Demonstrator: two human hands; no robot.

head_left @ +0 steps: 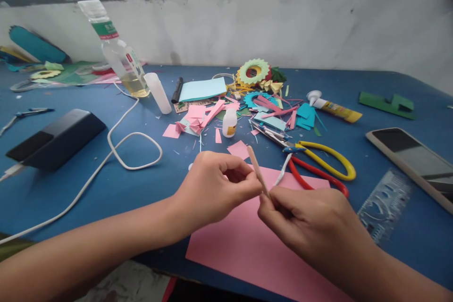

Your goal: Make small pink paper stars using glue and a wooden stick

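tan stick tilts above the pink sheet, pinched by the right hand; the left hand touches it, perhaps steadying it, though whether gripping i cannot tell. scissors overlap the sheet's far edge, probably for easy reach.
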